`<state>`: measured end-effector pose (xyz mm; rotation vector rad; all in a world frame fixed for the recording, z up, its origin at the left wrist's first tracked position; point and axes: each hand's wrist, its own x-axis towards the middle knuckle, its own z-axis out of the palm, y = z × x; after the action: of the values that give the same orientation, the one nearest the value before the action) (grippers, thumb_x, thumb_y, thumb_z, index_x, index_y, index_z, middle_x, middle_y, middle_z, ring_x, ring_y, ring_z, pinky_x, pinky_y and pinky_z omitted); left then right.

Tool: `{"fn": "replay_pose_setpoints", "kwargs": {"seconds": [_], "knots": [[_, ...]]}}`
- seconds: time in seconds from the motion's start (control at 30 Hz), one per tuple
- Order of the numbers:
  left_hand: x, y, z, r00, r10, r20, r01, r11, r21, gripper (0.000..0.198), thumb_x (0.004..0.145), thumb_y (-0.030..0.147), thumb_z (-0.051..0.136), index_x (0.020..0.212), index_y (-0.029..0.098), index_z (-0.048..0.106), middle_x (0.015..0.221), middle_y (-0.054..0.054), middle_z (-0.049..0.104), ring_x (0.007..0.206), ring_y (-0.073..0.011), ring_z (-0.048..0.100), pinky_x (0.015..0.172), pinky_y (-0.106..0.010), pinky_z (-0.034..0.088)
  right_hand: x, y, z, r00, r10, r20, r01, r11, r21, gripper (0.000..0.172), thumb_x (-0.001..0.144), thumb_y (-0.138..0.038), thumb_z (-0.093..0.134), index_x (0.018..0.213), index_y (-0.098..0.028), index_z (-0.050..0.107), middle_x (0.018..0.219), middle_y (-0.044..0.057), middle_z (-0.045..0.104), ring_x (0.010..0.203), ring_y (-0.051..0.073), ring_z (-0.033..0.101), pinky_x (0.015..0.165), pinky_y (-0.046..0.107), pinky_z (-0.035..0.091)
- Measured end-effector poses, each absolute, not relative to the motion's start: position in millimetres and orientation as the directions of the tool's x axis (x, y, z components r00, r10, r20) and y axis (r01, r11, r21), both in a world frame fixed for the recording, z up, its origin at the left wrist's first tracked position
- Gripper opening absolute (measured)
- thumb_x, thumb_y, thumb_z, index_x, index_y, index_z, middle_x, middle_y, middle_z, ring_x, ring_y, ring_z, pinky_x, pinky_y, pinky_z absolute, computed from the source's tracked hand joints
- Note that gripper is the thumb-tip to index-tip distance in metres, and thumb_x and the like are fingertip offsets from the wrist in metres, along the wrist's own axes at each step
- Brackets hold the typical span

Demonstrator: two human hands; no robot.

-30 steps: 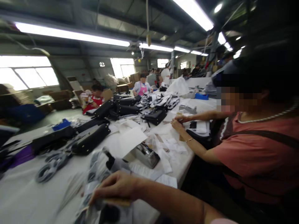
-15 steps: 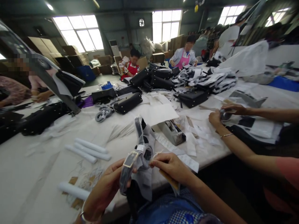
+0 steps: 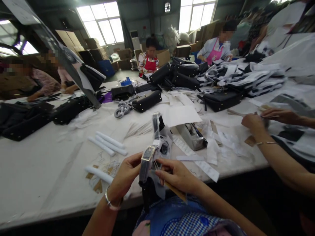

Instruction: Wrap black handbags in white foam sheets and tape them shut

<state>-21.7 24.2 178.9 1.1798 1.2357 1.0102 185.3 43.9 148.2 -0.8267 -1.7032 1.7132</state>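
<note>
My left hand [image 3: 126, 175] and my right hand [image 3: 176, 175] are both closed on a black bag strap [image 3: 150, 154] with a gold rectangular buckle, wrapped in grey-white tissue, held upright just above the near edge of the white table [image 3: 44, 170]. The strap's upper end stands up above my hands. My right hand also pinches a brown card strip [image 3: 176, 191] that hangs below it. My left wrist wears a silver bangle.
A tape dispenser [image 3: 193, 136] sits just beyond my hands, white paper rolls [image 3: 109, 144] to the left. Black handbags [image 3: 147, 100] and wrapped straps crowd the far table. A co-worker's hands [image 3: 256, 121] work at right; other people sit at the far side and left.
The view swung from the co-worker at right down to my hands. The strap came up off the table and both hands now grip it a little nearer my lap.
</note>
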Motion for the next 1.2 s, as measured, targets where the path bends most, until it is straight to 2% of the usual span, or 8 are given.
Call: {"fn": "replay_pose_setpoints", "kwargs": {"seconds": [0.1,0.27,0.43,0.63,0.77,0.9,1.03,1.2], "knots": [[-22.2,25.1,176.0,-0.006,0.995,-0.096,0.162,0.096,0.982,0.029,0.075,0.031,0.075,0.101,0.018,0.073,0.085,-0.003,0.070,0.075,-0.0175,0.060,0.069,-0.026,0.049,182.6,43.9,147.5,-0.625,0.780,-0.018,0.027,-0.001,-1.000,0.036,0.092,-0.036,0.061,0.123,-0.017,0.061,0.068,-0.002,0.065,0.060,0.013,0.061,0.056,0.021,0.044],[-18.1,25.1,172.3,0.179,0.967,-0.181,0.244,0.134,0.960,0.022,0.076,0.030,0.072,0.092,0.016,0.076,0.082,-0.004,0.071,0.075,-0.0189,0.061,0.069,-0.027,0.049,178.1,44.5,151.4,-0.562,0.824,0.068,0.157,0.187,-0.970,0.021,0.091,-0.034,0.060,0.094,-0.015,0.068,0.066,-0.001,0.065,0.058,0.013,0.058,0.056,0.022,0.041],[-10.2,21.7,176.2,0.144,0.971,-0.193,0.159,0.170,0.973,0.024,0.081,0.037,0.067,0.090,0.016,0.077,0.081,-0.005,0.072,0.079,-0.0205,0.062,0.073,-0.028,0.049,179.6,46.7,155.7,-0.553,0.826,0.113,0.184,0.253,-0.950,0.017,0.091,-0.027,0.059,0.086,-0.016,0.070,0.069,0.000,0.068,0.060,0.013,0.060,0.059,0.022,0.043],[-14.2,10.9,165.0,-0.042,0.988,-0.146,0.238,0.152,0.959,0.033,0.082,0.047,0.068,0.078,0.016,0.075,0.067,-0.003,0.066,0.066,-0.0158,0.055,0.061,-0.025,0.043,187.3,44.5,153.1,-0.505,0.862,0.048,0.172,0.155,-0.973,0.012,0.088,-0.024,0.064,0.092,-0.017,0.072,0.083,0.001,0.073,0.075,0.018,0.065,0.070,0.025,0.047],[-18.0,4.4,163.4,-0.123,0.979,-0.165,-0.058,0.159,0.986,0.028,0.081,0.044,0.072,0.076,0.016,0.070,0.071,0.000,0.060,0.068,-0.0114,0.051,0.065,-0.021,0.044,198.6,40.3,152.7,-0.545,0.838,-0.044,0.147,0.044,-0.988,0.021,0.083,-0.028,0.069,0.101,-0.017,0.071,0.092,0.002,0.073,0.084,0.020,0.065,0.074,0.026,0.049],[-16.6,-0.5,169.1,-0.039,0.977,-0.211,-0.491,0.166,0.855,0.022,0.086,0.036,0.069,0.079,0.016,0.066,0.084,-0.001,0.057,0.081,-0.0111,0.054,0.078,-0.022,0.048,215.0,38.3,165.5,-0.624,0.776,-0.093,0.166,0.016,-0.986,0.027,0.081,-0.030,0.072,0.105,-0.017,0.070,0.097,0.002,0.071,0.090,0.022,0.064,0.076,0.026,0.049],[-11.5,-2.5,171.6,0.073,0.980,-0.187,-0.645,0.189,0.741,0.018,0.088,0.033,0.066,0.081,0.017,0.067,0.085,-0.002,0.058,0.085,-0.0141,0.057,0.087,-0.029,0.050,230.0,35.3,185.3,-0.618,0.780,-0.097,0.336,0.151,-0.930,0.019,0.083,-0.032,0.070,0.096,-0.018,0.071,0.088,0.001,0.071,0.080,0.020,0.064,0.068,0.025,0.047],[-4.5,-2.2,171.6,0.100,0.978,-0.184,-0.678,0.202,0.706,0.009,0.083,0.026,0.071,0.088,0.018,0.070,0.085,-0.002,0.061,0.082,-0.0136,0.060,0.087,-0.030,0.052,246.1,23.3,203.6,-0.470,0.883,-0.002,0.497,0.263,-0.827,0.029,0.081,-0.028,0.072,0.109,-0.027,0.067,0.093,0.000,0.072,0.081,0.020,0.066,0.074,0.027,0.050]]}}
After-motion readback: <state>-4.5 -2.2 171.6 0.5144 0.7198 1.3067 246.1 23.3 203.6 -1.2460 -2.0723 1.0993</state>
